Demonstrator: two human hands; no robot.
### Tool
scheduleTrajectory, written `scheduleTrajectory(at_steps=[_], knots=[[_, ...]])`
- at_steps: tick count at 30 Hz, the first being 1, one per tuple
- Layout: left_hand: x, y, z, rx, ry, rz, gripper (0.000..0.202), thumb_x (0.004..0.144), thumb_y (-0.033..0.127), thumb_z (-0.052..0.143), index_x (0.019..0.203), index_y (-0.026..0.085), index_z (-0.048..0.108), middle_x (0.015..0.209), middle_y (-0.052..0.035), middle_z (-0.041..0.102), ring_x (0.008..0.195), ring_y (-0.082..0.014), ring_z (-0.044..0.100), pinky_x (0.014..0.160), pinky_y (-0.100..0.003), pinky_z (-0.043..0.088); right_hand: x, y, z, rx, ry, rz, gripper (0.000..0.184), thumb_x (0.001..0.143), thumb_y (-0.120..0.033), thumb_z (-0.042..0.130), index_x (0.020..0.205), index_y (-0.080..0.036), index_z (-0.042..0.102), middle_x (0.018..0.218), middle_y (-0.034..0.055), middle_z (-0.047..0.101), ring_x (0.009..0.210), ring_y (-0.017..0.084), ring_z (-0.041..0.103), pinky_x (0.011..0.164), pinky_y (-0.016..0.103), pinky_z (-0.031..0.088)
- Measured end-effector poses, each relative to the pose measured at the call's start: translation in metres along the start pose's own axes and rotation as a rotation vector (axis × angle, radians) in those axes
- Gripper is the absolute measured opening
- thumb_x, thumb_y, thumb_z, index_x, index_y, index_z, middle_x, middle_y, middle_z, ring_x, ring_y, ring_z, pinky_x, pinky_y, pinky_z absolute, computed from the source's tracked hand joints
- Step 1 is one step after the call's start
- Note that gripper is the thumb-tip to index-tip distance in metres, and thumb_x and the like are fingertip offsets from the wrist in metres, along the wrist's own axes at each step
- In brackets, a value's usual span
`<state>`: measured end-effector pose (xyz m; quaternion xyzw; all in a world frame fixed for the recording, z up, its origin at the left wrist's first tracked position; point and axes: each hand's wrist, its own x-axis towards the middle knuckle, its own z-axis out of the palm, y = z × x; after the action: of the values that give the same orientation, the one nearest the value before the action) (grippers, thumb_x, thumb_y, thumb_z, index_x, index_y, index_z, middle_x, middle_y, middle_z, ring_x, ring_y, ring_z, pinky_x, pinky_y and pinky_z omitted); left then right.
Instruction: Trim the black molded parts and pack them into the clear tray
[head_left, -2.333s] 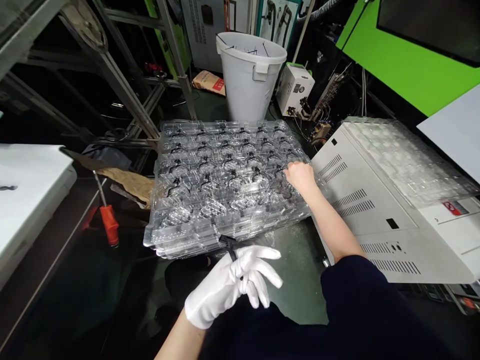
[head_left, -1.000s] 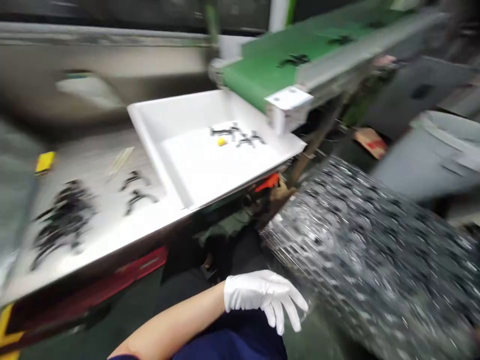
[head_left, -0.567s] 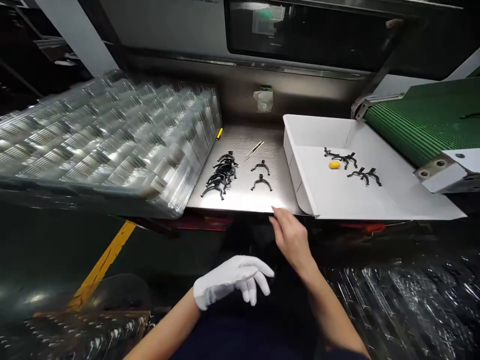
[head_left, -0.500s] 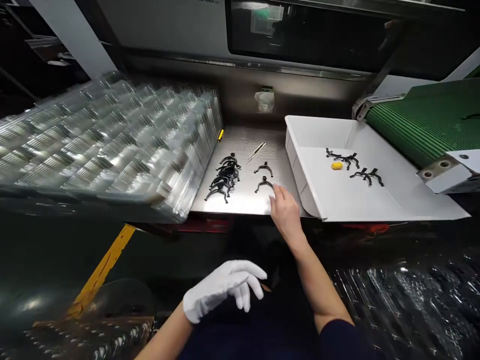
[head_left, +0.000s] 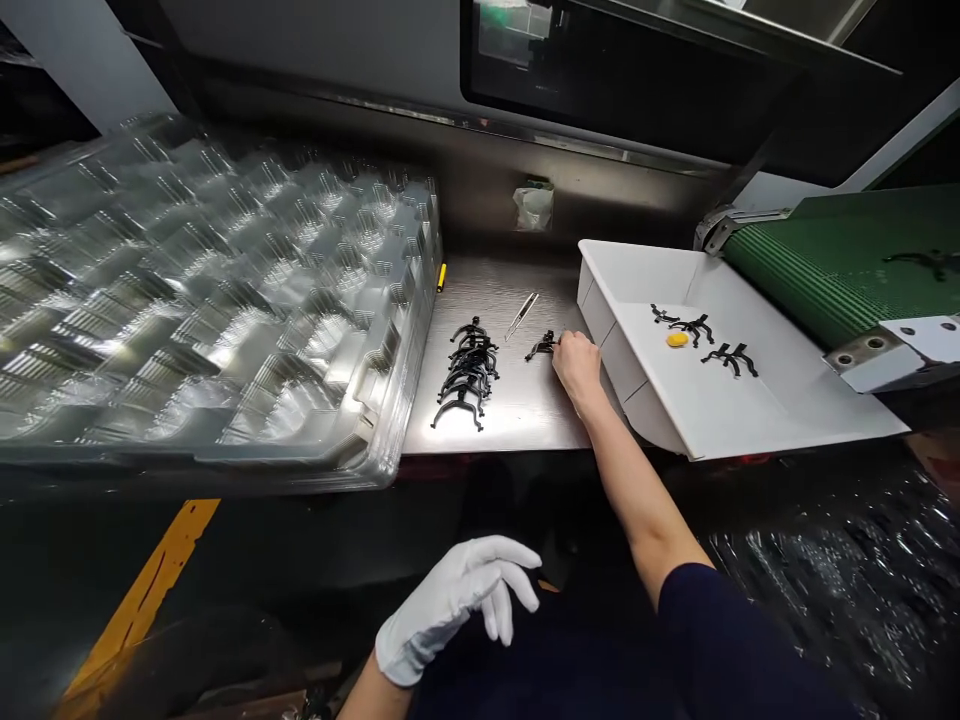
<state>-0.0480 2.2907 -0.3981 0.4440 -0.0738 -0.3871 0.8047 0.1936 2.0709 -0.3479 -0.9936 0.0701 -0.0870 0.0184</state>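
Note:
My bare right hand [head_left: 577, 364] is closed at the edge of a small black arched plastic part [head_left: 541, 347] on the steel bench. That part seems to overlap a second one there; the fingertips are partly hidden. My left hand [head_left: 469, 598], in a white glove, hovers in front of the bench, fingers apart and holding nothing. To the left of my right hand, several similar black arched parts [head_left: 466, 375] lie in an overlapping row. Metal tweezers [head_left: 522, 316] rest just behind.
Stacked clear plastic trays [head_left: 382, 380] stand on the left, beside a yellow pen-like object [head_left: 442, 278]. At right, a white bin [head_left: 637, 400] holds several black parts [head_left: 729, 359] and a yellow piece [head_left: 677, 340]. A green conveyor belt [head_left: 840, 250] ends above it.
My right hand has moved away from me, to the farther black part. The two separate black parts now lie together by my fingers. The left hand stays open; the view has shifted slightly.

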Motion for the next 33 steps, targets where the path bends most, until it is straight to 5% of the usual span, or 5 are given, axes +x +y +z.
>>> scheduleTrajectory(at_steps=[7,17,23,28,33], knots=[[-0.001,0.008,0.006,-0.011,0.002,0.048,0.058,0.083,0.061,0.072,0.111,0.011,0.073,0.086,-0.0133,0.075,0.052,-0.0106,0.064,0.049,-0.017,0.045,-0.011,0.002,-0.012,0.091,-0.007,-0.042,0.026,0.097,-0.014,0.049,0.106,-0.01,0.073,0.109,0.0177,0.071,0.098,0.027,0.069,0.081,0.033,0.049],[0.052,-0.004,0.048,-0.31,0.015,-0.119,0.055,0.079,0.058,0.077,0.104,0.009,0.07,0.094,-0.0127,0.071,0.081,-0.0205,0.069,0.074,-0.03,0.057,-0.216,0.061,-0.005,0.783,0.291,-0.548,0.021,0.096,-0.016,0.052,0.09,-0.018,0.073,0.084,0.0067,0.075,0.078,0.017,0.071,0.073,0.029,0.057],[0.074,-0.021,0.084,-0.073,0.01,-0.278,0.045,0.078,0.053,0.08,0.09,0.01,0.071,0.068,-0.0036,0.063,0.056,-0.0107,0.059,0.053,-0.02,0.046,-0.243,0.137,0.016,1.188,-0.027,-0.24,0.024,0.088,-0.039,0.067,0.101,-0.02,0.075,0.101,0.0081,0.075,0.092,0.02,0.071,0.083,0.033,0.059],[0.077,-0.026,0.095,0.085,0.152,-0.411,0.049,0.075,0.046,0.085,0.107,0.013,0.073,0.088,-0.0083,0.073,0.071,-0.0152,0.066,0.067,-0.025,0.056,-0.185,0.232,0.047,1.348,0.447,0.857,0.032,0.095,-0.035,0.056,0.119,-0.015,0.063,0.115,0.0097,0.069,0.105,0.02,0.066,0.089,0.036,0.055],[0.082,-0.034,0.08,0.316,0.109,-0.528,0.058,0.074,0.056,0.081,0.117,0.018,0.072,0.09,-0.0104,0.075,0.075,-0.026,0.071,0.069,-0.04,0.062,-0.121,0.302,0.078,1.348,0.605,1.105,0.032,0.099,-0.041,0.06,0.111,-0.012,0.064,0.106,0.0052,0.067,0.086,0.016,0.066,0.08,0.034,0.058]])
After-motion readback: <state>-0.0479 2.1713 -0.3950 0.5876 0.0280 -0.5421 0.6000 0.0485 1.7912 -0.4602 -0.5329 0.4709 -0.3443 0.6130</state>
